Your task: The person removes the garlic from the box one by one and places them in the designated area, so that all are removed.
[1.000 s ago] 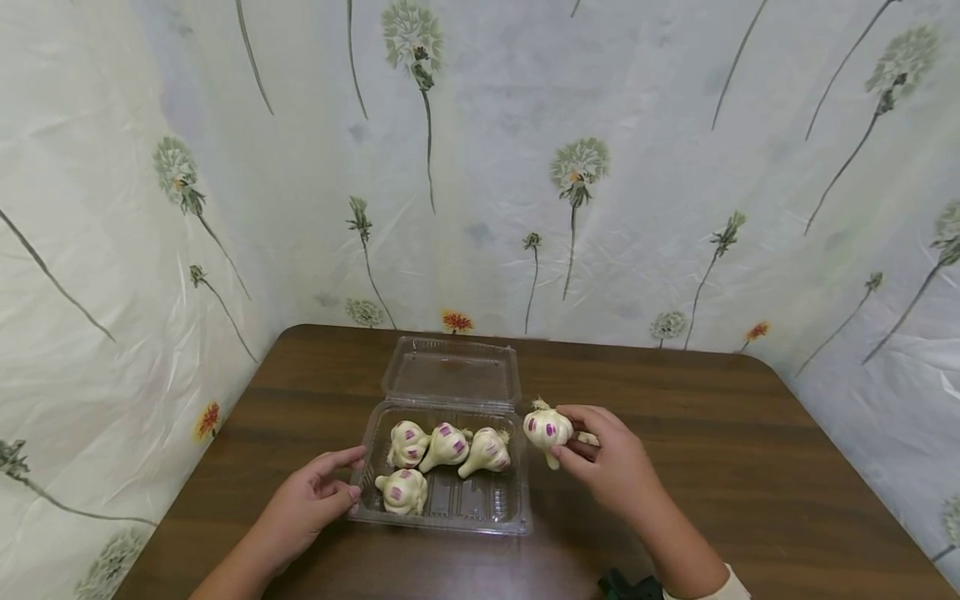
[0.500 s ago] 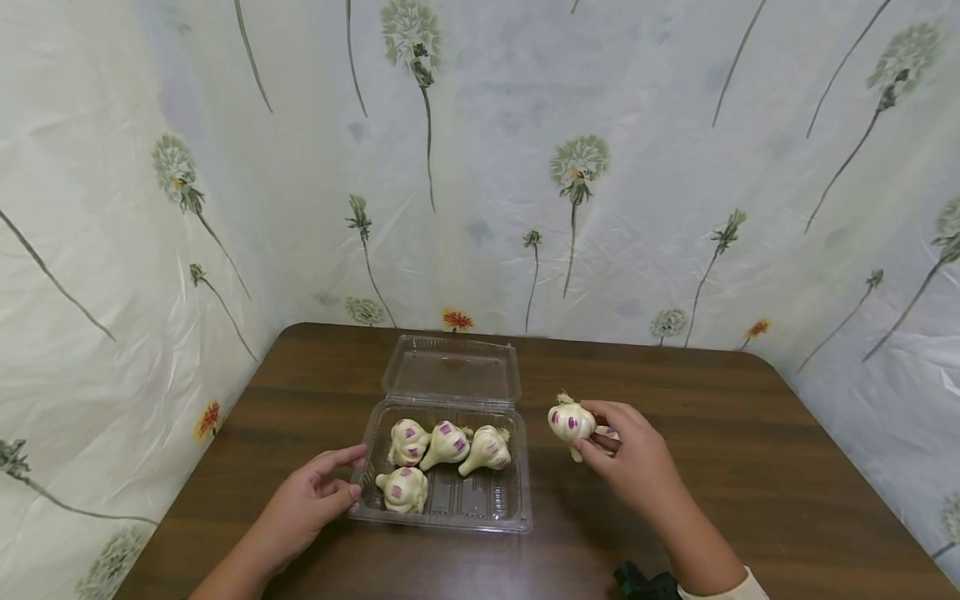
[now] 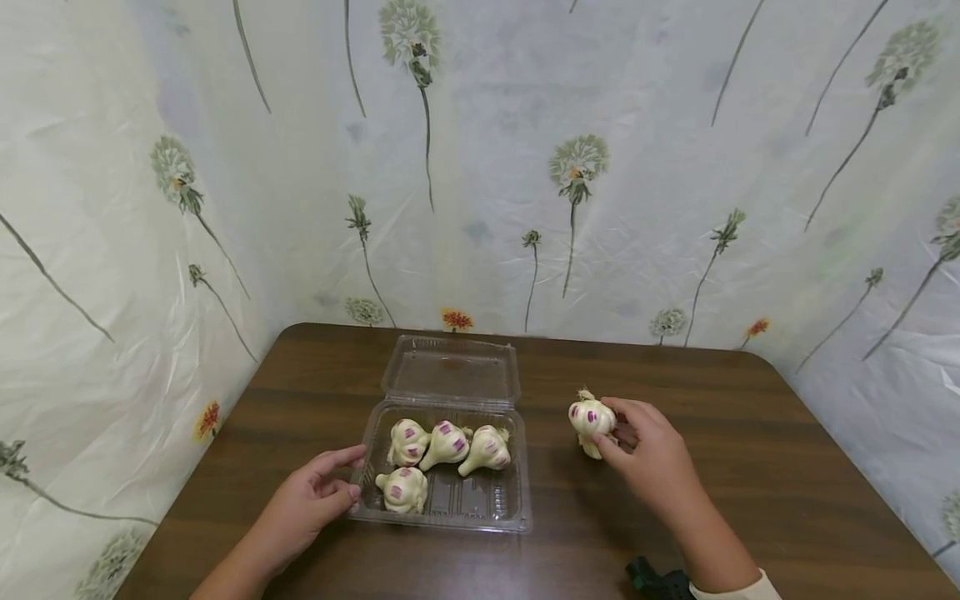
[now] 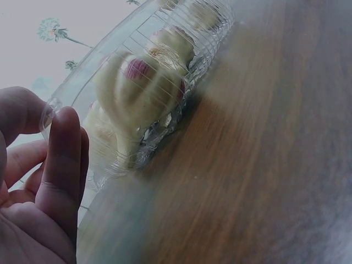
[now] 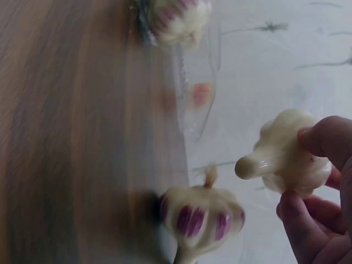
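My right hand (image 3: 648, 450) pinches a garlic bulb (image 3: 592, 414) between thumb and fingers, right of a clear plastic container (image 3: 480, 523). In the right wrist view the held bulb (image 5: 289, 154) points its pale stem towards the camera. Another garlic bulb (image 5: 204, 215), striped purple, shows lower beside it, close to the tabletop; in the head view the held bulb and hand mostly hide it. The container stands with its lid (image 3: 453, 371) folded back and several garlic bulbs (image 3: 447, 443) inside. At its left edge, my left hand (image 3: 311, 500) holds the rim (image 4: 49, 117) with thumb and forefinger.
A dark brown wooden table (image 3: 750, 467) bears everything. Flower-printed pale sheeting (image 3: 480, 167) hangs behind and at both sides of it. A black and dark green object (image 3: 660, 579) lies by the right wrist at the lower edge.
My right hand has moved rightward, away from the container, carrying the garlic bulb with it. My left hand and the container have stayed in place.
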`<state>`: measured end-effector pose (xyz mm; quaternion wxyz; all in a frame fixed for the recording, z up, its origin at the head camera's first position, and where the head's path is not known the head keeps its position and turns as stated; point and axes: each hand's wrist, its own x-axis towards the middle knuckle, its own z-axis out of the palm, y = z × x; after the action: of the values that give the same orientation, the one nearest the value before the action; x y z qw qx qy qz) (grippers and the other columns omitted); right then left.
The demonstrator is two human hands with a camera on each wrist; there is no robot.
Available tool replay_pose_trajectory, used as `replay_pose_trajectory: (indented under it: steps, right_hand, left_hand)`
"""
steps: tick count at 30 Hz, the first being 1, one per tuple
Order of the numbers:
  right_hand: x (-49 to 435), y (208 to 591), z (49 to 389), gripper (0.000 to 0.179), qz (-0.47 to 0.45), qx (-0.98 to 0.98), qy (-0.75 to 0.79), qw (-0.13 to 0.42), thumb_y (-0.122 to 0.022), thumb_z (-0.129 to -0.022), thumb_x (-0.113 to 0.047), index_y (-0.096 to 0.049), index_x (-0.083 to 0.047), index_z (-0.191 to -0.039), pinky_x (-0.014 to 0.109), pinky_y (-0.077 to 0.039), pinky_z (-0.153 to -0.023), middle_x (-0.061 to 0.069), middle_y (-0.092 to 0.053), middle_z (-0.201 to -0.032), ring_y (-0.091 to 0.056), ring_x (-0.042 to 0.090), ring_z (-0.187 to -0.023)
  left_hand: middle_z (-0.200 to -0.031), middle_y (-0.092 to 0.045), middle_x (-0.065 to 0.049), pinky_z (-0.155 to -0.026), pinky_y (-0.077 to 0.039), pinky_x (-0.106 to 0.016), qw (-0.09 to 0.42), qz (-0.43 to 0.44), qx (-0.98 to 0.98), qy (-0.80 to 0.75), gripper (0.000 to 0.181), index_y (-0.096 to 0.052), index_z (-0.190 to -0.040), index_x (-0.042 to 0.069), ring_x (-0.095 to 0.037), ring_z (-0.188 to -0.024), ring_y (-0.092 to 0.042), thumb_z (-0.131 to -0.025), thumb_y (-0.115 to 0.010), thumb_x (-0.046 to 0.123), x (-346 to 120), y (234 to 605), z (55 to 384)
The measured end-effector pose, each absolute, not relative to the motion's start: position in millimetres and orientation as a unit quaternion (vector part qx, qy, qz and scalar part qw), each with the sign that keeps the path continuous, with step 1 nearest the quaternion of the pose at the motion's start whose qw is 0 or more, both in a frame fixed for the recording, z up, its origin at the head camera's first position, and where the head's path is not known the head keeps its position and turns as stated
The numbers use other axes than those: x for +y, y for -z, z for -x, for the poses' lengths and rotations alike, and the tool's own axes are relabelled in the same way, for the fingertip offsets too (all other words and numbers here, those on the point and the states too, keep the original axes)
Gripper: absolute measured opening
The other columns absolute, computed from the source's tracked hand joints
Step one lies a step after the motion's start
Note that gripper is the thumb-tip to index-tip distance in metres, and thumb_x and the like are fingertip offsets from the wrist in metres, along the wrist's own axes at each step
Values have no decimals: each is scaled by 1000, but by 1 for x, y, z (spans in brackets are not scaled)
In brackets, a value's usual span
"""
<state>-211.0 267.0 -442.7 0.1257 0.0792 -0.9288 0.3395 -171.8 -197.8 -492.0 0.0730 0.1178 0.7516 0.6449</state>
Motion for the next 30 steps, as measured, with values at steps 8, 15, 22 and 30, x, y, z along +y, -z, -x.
replay_pose_trajectory:
  steps: [8, 15, 22, 30]
  right_hand:
    - [281, 446, 210, 52, -52, -926, -354, 124, -75, -99, -23, -59, -4, -144, 33, -60, -93, 18, -57, -134, -70, 33, -118]
    - [293, 448, 211, 55, -29, -928, -353, 112, -71, -101, -27, -55, -1, -147, 33, -59, -93, 23, -54, -137, -67, 38, -121]
    - [306, 449, 211, 55, -11, -930, -351, 108, -70, -102, -25, -53, 1, -148, 32, -59, -93, 26, -52, -138, -65, 41, -123]
    - [322, 455, 215, 57, 2, -934, -346, 92, -69, -103, -29, -52, 4, -147, 36, -59, -94, 30, -53, -138, -64, 44, -124]
  left_hand:
    - [-137, -51, -28, -76, -60, -24, 59, -118, 750, -648, 56, -51, -149, -6, -8, -85, -68, -97, -70, 2, -199, 489, 171]
    - [-136, -51, -25, -76, -60, -25, 64, -110, 752, -646, 55, -52, -149, -4, -9, -84, -69, -97, -70, 2, -197, 490, 172]
    - [-136, -50, -25, -77, -61, -25, 70, -110, 751, -648, 56, -51, -149, -5, -9, -85, -68, -98, -70, 2, -197, 494, 173]
    - [-138, -49, -26, -78, -61, -26, 75, -110, 749, -649, 56, -50, -150, -4, -9, -85, -68, -98, -69, 2, -197, 494, 173]
